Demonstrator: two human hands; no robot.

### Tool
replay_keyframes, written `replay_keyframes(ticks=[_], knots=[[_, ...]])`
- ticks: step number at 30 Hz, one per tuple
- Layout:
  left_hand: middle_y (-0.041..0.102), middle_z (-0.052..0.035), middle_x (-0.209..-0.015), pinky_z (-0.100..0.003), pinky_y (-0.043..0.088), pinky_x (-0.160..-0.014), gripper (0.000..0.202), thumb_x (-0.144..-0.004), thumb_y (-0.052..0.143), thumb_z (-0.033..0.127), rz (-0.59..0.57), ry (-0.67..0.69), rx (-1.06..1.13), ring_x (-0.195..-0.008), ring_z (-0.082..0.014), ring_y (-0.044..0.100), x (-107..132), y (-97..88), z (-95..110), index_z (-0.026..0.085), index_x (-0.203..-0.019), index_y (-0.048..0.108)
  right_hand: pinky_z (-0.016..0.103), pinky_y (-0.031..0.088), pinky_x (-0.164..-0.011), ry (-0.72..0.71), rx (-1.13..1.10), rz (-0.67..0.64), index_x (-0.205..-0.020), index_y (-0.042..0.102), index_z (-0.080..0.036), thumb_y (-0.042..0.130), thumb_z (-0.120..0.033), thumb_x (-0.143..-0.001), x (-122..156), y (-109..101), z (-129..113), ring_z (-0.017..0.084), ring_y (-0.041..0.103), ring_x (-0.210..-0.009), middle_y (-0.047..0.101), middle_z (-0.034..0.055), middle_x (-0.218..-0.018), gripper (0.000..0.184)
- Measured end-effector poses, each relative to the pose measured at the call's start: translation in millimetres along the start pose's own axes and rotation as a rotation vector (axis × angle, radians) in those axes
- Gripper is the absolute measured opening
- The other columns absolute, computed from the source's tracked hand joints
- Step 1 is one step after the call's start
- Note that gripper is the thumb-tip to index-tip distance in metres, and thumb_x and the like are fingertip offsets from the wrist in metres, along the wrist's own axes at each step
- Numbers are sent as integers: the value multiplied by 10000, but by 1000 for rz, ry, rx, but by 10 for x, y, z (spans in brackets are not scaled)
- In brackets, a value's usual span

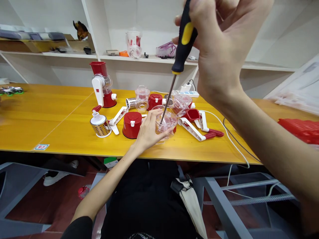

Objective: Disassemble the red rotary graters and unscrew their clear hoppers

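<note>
My right hand [219, 56] is raised close to the camera, closed round the black and yellow handle of a screwdriver [179, 56]. Its thin shaft slants down and its tip reaches into a clear plastic housing [167, 123] on the yellow table [50, 122]. My left hand [149, 131] grips that clear housing from the left side, fingers wrapped round its rim. A red base part [132, 124] stands just left of my left hand.
Around lie grater parts: an assembled red and white rotary grater [102, 88], a metal drum [100, 125], white cranks with red handles [199, 127], clear hoppers [142, 98]. A white cable [231, 139] trails right. A red crate [301, 129] sits far right. Shelves behind hold clutter.
</note>
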State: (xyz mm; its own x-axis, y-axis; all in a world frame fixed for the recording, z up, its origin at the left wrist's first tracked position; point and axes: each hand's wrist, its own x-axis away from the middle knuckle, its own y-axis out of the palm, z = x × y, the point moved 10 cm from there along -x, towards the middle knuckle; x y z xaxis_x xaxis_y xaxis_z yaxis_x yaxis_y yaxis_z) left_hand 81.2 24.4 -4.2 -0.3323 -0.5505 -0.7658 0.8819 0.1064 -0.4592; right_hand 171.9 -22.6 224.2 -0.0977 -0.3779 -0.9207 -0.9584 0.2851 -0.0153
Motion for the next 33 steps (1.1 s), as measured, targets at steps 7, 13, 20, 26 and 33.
replay_keyframes(ticks=[7,13,20,26,33], knots=[[570,-123,-1346,-499,482,-1097,646,-872,646,634,-8,-2,-6,-1303,-288,568,4,4,1,236,-1334,433,110,424,-621,-20,72,-75,-917,499,-177,655,-270,-755,5,92,-49,-55,494,-673,498,-99,-690,243],[569,-124,-1353,-499,473,-1104,653,-874,634,649,-10,-10,-2,-1308,-286,566,3,-3,-1,237,-1338,430,123,408,-598,0,43,-84,-1001,561,-225,513,-208,-822,-31,53,6,-46,533,-649,533,-121,-697,186],[572,-121,-1351,-500,479,-1098,654,-867,648,639,-12,-9,-1,-1305,-288,568,3,-1,-1,238,-1337,434,100,494,-660,-44,16,-106,-999,578,-191,618,-231,-797,-26,99,-31,-29,561,-711,538,-105,-703,210],[569,-118,-1350,-496,482,-1098,646,-869,656,616,-6,-2,-11,-1305,-285,567,7,1,-4,237,-1344,436,91,423,-602,-43,14,-32,-857,540,-178,558,-189,-798,-50,31,-7,-50,519,-622,484,-101,-658,63],[573,-122,-1351,-489,483,-1098,649,-871,652,624,0,-2,-4,-1303,-280,570,8,-5,2,229,-1339,438,123,437,-629,-61,26,-39,-913,492,-182,632,-271,-781,-30,27,-50,-43,523,-648,519,-98,-669,211]])
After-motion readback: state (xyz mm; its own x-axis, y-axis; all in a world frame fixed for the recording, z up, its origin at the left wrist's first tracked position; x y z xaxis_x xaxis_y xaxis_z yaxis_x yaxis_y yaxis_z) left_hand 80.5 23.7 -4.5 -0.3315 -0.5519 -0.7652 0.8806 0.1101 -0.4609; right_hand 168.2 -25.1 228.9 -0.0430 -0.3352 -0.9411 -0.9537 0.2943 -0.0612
